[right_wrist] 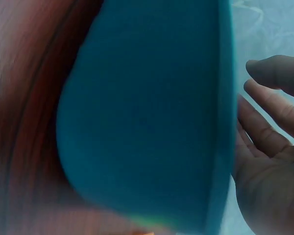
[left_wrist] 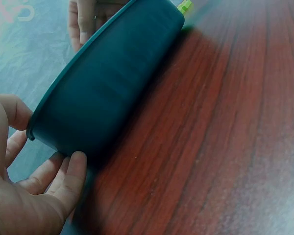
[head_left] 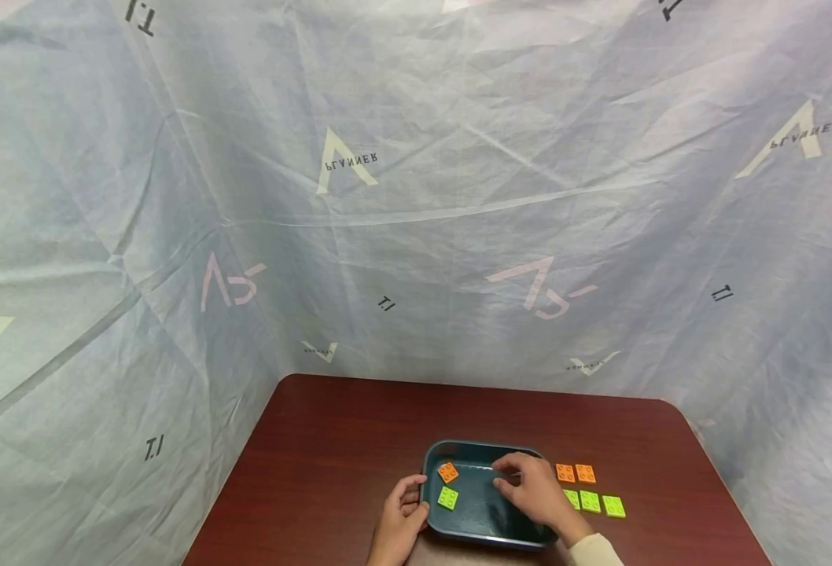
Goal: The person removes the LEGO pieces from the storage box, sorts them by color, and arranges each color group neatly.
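A dark blue-green tray (head_left: pixel 483 537) lies on the table. In it, near the left end, are an orange toy brick (head_left: pixel 447 472) and a lime green toy brick (head_left: pixel 447 498). My left hand (head_left: pixel 399 519) holds the tray's left end; in the left wrist view its fingers (left_wrist: pixel 74 171) touch the tray's outer wall and rim. Over the right half of the tray is my right hand (head_left: pixel 532 489), thumb and fingers apart with nothing seen between them. The right wrist view shows that hand (right_wrist: pixel 272 142) beyond the tray's wall (right_wrist: pixel 142 117).
Right of the tray, two orange bricks (head_left: pixel 575 473) sit in a row behind three lime green bricks (head_left: pixel 589 501), one partly hidden by my right hand. The brown wooden table (head_left: pixel 345 424) is bordered by printed grey cloth (head_left: pixel 423 189) at the back and sides.
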Action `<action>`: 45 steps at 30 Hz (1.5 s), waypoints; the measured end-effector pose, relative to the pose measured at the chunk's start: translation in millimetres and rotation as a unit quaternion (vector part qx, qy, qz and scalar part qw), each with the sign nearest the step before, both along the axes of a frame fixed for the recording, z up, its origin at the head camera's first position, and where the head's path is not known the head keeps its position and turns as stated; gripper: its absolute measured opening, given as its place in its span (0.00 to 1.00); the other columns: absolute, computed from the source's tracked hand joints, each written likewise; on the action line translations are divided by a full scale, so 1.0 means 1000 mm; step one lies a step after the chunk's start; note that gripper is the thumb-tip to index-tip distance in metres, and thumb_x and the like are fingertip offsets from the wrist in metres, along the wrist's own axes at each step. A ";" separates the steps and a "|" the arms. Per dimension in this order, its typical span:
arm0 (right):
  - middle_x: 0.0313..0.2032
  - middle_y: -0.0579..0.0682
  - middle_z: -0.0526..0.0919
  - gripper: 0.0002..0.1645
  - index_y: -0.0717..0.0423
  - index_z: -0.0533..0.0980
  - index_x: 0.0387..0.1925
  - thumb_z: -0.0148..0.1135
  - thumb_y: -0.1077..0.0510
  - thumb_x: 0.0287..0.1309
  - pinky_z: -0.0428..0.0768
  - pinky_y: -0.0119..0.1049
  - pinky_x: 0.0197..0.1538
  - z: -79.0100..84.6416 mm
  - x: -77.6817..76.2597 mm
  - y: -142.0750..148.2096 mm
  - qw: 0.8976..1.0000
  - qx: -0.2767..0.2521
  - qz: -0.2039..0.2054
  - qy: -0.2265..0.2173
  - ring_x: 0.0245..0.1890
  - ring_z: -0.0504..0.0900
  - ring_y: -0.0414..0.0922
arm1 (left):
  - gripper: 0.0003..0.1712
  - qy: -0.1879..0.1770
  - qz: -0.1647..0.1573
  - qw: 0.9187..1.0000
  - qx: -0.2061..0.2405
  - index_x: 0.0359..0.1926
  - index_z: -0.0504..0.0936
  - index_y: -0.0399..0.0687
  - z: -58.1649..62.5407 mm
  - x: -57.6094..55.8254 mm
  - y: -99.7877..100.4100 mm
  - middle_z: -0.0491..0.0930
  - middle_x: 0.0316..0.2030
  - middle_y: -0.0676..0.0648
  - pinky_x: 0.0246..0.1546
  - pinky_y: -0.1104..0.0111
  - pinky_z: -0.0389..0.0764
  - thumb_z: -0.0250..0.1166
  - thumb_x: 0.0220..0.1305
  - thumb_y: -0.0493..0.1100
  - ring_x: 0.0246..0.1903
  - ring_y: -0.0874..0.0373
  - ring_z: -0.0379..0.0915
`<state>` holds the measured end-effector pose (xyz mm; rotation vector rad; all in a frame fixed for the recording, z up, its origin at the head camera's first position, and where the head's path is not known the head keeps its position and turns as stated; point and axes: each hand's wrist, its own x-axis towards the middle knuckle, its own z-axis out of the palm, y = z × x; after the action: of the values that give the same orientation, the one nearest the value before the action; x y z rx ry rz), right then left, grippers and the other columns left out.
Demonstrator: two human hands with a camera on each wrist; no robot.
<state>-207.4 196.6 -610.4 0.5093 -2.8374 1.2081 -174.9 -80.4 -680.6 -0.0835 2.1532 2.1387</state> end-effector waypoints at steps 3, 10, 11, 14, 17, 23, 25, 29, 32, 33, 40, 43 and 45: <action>0.42 0.48 0.86 0.10 0.45 0.83 0.42 0.70 0.57 0.57 0.83 0.30 0.39 -0.005 -0.001 -0.009 1.000 -0.012 0.019 -0.004 0.39 0.85 0.37 | 0.25 -0.003 -0.001 1.000 -0.001 0.61 0.75 0.49 0.000 0.000 0.000 0.81 0.47 0.35 0.30 0.66 0.83 0.63 0.63 0.35 0.40 0.49 0.82; 0.42 0.50 0.86 0.10 0.46 0.83 0.42 0.71 0.55 0.57 0.83 0.31 0.39 -0.011 -0.003 -0.030 0.998 -0.036 0.040 -0.023 0.38 0.85 0.37 | 0.24 -0.003 -0.001 1.000 -0.003 0.61 0.76 0.49 0.000 0.001 -0.001 0.81 0.47 0.35 0.30 0.66 0.82 0.63 0.63 0.35 0.40 0.50 0.82; 0.42 0.50 0.86 0.10 0.48 0.83 0.42 0.71 0.55 0.57 0.83 0.31 0.39 -0.012 -0.003 -0.032 0.998 -0.037 0.043 -0.026 0.37 0.85 0.36 | 0.25 -0.003 0.000 1.000 -0.003 0.61 0.76 0.49 0.000 0.001 -0.001 0.81 0.47 0.35 0.30 0.66 0.82 0.63 0.63 0.35 0.40 0.50 0.82; 0.41 0.50 0.87 0.12 0.53 0.84 0.42 0.72 0.56 0.56 0.82 0.31 0.37 -0.015 -0.005 -0.040 0.998 -0.036 0.047 -0.033 0.36 0.84 0.35 | 0.25 -0.001 0.000 1.000 0.000 0.61 0.75 0.49 -0.001 0.000 -0.001 0.81 0.48 0.35 0.30 0.66 0.82 0.63 0.63 0.35 0.40 0.50 0.82; 0.40 0.52 0.87 0.13 0.55 0.84 0.42 0.72 0.57 0.55 0.81 0.31 0.35 -0.018 -0.007 -0.047 0.997 -0.032 0.051 -0.043 0.34 0.83 0.34 | 0.25 0.000 -0.001 1.000 -0.001 0.62 0.75 0.49 -0.001 0.000 -0.001 0.81 0.48 0.35 0.30 0.66 0.83 0.63 0.63 0.35 0.40 0.50 0.82; 0.35 0.49 0.87 0.12 0.54 0.85 0.40 0.73 0.59 0.51 0.79 0.30 0.33 -0.027 -0.009 -0.059 0.998 -0.016 0.053 -0.035 0.31 0.82 0.33 | 0.25 0.001 0.000 1.000 -0.013 0.62 0.75 0.49 -0.002 0.000 -0.002 0.81 0.48 0.35 0.30 0.67 0.82 0.62 0.64 0.35 0.40 0.51 0.82; 0.33 0.47 0.87 0.12 0.54 0.85 0.39 0.74 0.59 0.50 0.79 0.30 0.32 -0.029 -0.010 -0.061 0.998 -0.012 0.049 -0.031 0.30 0.81 0.33 | 0.25 0.000 -0.001 1.000 -0.010 0.62 0.74 0.49 -0.003 0.000 -0.002 0.81 0.48 0.35 0.31 0.67 0.82 0.62 0.64 0.35 0.41 0.50 0.82; 0.31 0.45 0.87 0.12 0.53 0.85 0.37 0.75 0.59 0.48 0.78 0.30 0.32 -0.032 -0.010 -0.066 0.999 -0.010 0.044 -0.025 0.29 0.81 0.33 | 0.25 0.001 -0.003 1.000 0.000 0.63 0.74 0.48 -0.003 0.000 -0.002 0.80 0.49 0.34 0.31 0.66 0.83 0.62 0.64 0.35 0.42 0.48 0.82; 0.30 0.45 0.87 0.12 0.53 0.85 0.36 0.75 0.59 0.47 0.77 0.30 0.32 -0.034 -0.011 -0.068 0.999 -0.005 0.046 -0.018 0.28 0.80 0.33 | 0.25 0.004 -0.006 1.000 0.001 0.62 0.74 0.48 -0.001 0.000 -0.001 0.80 0.48 0.34 0.31 0.67 0.82 0.62 0.64 0.35 0.41 0.48 0.82; 0.30 0.45 0.86 0.12 0.53 0.85 0.36 0.75 0.58 0.47 0.77 0.30 0.31 -0.034 -0.011 -0.069 0.999 -0.001 0.047 -0.014 0.28 0.80 0.33 | 0.25 0.006 -0.007 1.000 0.000 0.62 0.74 0.48 0.000 0.000 -0.001 0.80 0.48 0.35 0.30 0.68 0.82 0.62 0.64 0.35 0.41 0.48 0.82; 0.27 0.43 0.84 0.13 0.53 0.85 0.35 0.77 0.58 0.44 0.75 0.30 0.30 -0.036 -0.011 -0.074 0.999 0.015 0.047 -0.004 0.27 0.78 0.33 | 0.24 0.017 -0.012 1.000 -0.007 0.61 0.75 0.48 0.005 0.002 -0.001 0.81 0.47 0.35 0.30 0.69 0.81 0.63 0.63 0.35 0.39 0.50 0.82; 0.28 0.43 0.85 0.14 0.53 0.85 0.35 0.78 0.58 0.42 0.75 0.29 0.31 -0.039 -0.011 -0.076 0.999 0.015 0.050 -0.005 0.27 0.78 0.34 | 0.24 0.019 -0.013 1.000 -0.007 0.61 0.75 0.48 0.004 0.002 -0.001 0.81 0.47 0.35 0.30 0.69 0.81 0.63 0.63 0.35 0.39 0.50 0.82; 0.28 0.44 0.85 0.14 0.54 0.85 0.35 0.78 0.59 0.42 0.75 0.29 0.31 -0.042 -0.011 -0.078 0.998 0.011 0.055 -0.003 0.28 0.79 0.35 | 0.24 0.020 -0.014 1.000 -0.005 0.61 0.75 0.47 0.004 0.003 -0.001 0.81 0.47 0.34 0.31 0.69 0.81 0.63 0.63 0.34 0.40 0.50 0.82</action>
<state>-218.7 118.9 -651.9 0.6723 -2.8657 1.1975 -172.3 -81.2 -676.2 -0.0128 2.1735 2.1325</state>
